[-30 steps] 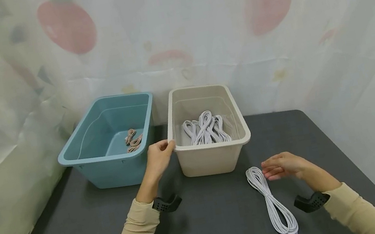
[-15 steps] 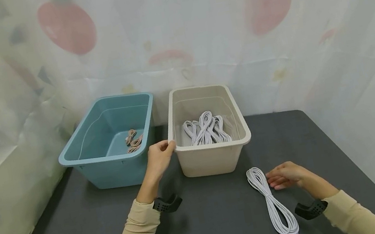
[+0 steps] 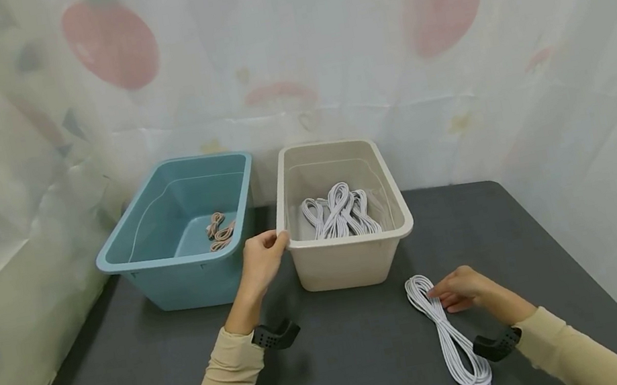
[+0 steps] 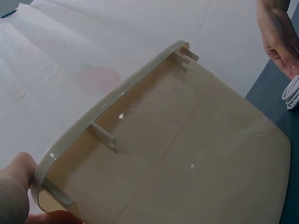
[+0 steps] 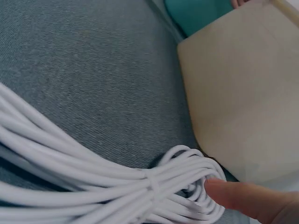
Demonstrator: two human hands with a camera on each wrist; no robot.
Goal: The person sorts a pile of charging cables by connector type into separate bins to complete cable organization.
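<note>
The white cord bundle (image 3: 447, 333) lies on the dark worktop (image 3: 361, 361), just in front of the beige bin (image 3: 350, 260) & a bit to the right. The right hand (image 3: 464, 289) rests at the top loop end of it — one of its fingers (image 5: 233, 196) touches the loops, but I can't tell if the hand really grips yet. The left hand (image 3: 261, 261) holds the beige bin's front-left corner, fingers curled on the rim.

The cord looks light, soft & floppy, prob a bit slick. It will likely sag if picked up by one end — best to grab it by the middle, or near the little tie that holds the loops.

More white cords (image 3: 339, 211) sit in the beige bin. The blue bin (image 3: 176, 282) beside it has small tan cords (image 3: 220, 231).
</note>
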